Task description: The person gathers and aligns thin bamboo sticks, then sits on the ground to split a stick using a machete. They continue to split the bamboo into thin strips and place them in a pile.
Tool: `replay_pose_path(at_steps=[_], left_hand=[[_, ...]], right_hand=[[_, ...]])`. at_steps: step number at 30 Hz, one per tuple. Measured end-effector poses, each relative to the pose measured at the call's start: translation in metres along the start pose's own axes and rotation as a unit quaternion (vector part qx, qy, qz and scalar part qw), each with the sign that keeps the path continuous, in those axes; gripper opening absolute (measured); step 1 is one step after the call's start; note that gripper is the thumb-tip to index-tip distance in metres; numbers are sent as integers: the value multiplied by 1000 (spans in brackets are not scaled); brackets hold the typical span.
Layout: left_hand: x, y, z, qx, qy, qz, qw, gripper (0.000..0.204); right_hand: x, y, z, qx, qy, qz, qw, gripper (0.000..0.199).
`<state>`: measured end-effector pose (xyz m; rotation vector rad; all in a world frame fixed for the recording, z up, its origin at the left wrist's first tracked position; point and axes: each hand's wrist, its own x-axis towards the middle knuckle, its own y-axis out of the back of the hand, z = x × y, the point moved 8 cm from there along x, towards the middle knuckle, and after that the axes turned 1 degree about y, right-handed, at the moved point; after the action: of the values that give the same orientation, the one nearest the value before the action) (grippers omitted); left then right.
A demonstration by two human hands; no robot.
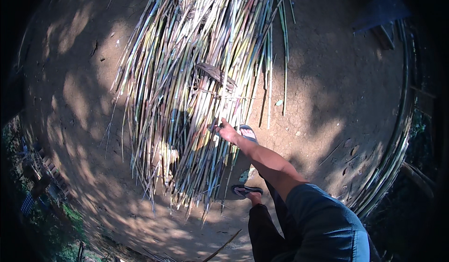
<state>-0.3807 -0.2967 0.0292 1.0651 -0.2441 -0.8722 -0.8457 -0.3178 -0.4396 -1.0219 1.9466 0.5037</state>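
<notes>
A large heap of long jointed cane stalks (163, 84) lies on the ground, yellowish, green and purplish. My right hand (227, 132) reaches down from the lower right to the heap's near right side. Its thumb stands apart from the fingers, which are over the stalks. I make out nothing held in it, though the fingertips are partly lost in dark patches. Just beyond the hand, a rough brown piece of wood (215, 74) lies across the stalks, with a thin strip (210, 92) crossing them below it. My left hand is out of view.
My sandalled feet (247, 191) stand close along the heap's right side. Bare brown earth (322, 107) surrounds it, dappled with shade. More long poles (388, 168) curve along the right edge. A stick (222, 247) lies near the bottom. Greenery (65, 229) shows at lower left.
</notes>
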Motion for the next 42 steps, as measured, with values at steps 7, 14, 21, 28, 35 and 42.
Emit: replay_pose_path(at_steps=[7, 14, 21, 28, 35, 42], left_hand=[[28, -4, 5, 114, -107, -43, 987, 48], [19, -35, -2, 128, -73, -50, 988, 49], [-15, -47, -8, 128, -30, -24, 991, 49], [6, -56, -26, 80, 61, -38, 994, 47], [-24, -50, -12, 73, 96, -2, 993, 46], [-13, -28, -27, 131, 38, -68, 988, 44]], right_hand=[[26, -46, -78, -247, 29, -7, 969, 47], [98, 174, 13, -85, 70, 507, 855, 16], [187, 239, 22, 2, 88, 281, 956, 64], [301, 277, 101, 407, 68, -83, 907, 40], [248, 264, 68, 229, 32, 166, 959, 44], [154, 232, -24, 11, 100, 290, 952, 36]])
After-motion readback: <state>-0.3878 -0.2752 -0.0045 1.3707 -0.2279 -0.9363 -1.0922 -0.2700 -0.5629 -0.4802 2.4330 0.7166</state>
